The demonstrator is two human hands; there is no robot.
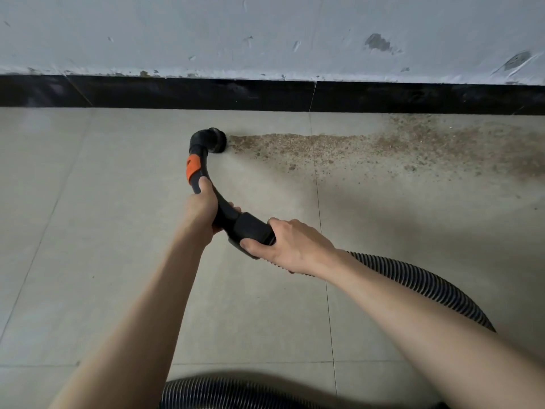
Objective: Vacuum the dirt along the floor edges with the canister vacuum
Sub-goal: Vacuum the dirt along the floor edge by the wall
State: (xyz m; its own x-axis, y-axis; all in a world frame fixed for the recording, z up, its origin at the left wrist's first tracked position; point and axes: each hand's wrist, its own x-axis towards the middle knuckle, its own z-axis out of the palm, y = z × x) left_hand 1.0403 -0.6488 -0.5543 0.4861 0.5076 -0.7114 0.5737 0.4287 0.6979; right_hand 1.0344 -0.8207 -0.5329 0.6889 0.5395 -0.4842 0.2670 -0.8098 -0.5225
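Both hands wrapped round the wand, left ahead of right; nozzle beyond them touching dirt.

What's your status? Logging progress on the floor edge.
Left hand and right hand both shut on vacuum wand. Nozzle at left end of dirt strip. Nothing in the way.

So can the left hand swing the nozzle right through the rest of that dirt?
Probably yes. The left hand grips the wand, and the nozzle sits at the dirt strip's left end. Bare floor lies alongside; only the skirting limits it behind.
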